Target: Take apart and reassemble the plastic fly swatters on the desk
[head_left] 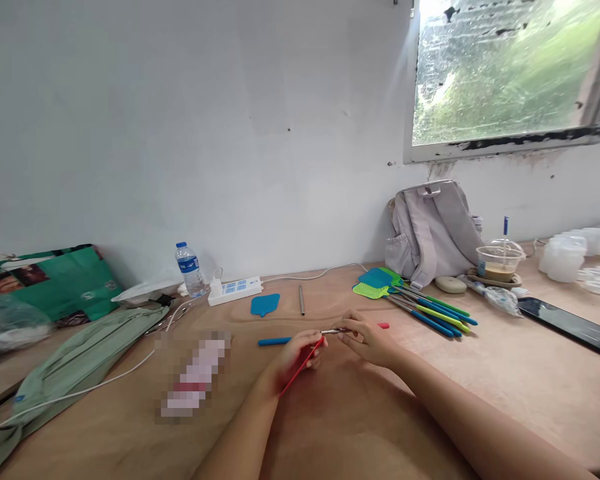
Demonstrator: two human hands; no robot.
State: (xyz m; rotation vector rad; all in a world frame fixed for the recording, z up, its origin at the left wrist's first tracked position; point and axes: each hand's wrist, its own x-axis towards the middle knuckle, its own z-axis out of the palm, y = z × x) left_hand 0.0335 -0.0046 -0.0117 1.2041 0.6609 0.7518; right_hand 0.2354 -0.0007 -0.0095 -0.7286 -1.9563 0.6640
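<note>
My left hand [300,352] is closed around a red fly swatter head [301,371], which I see nearly edge-on. A thin metal rod [332,331] spans the gap from it to my right hand [366,339], whose fingers pinch the rod. Beyond that hand pokes out the end of a red handle [383,326]; my fingers hide how it meets the rod. A blue handle [274,341] lies just left of my left hand. Farther back are a loose blue swatter head [265,305] and a grey metal tube [301,301].
Several fly swatters [420,303] with blue and green parts lie piled at right, before a grey backpack [425,230]. A phone [573,327] and a drink cup [500,261] are farther right. At left are a power strip [236,291], water bottle [189,268] and green cloth [87,360].
</note>
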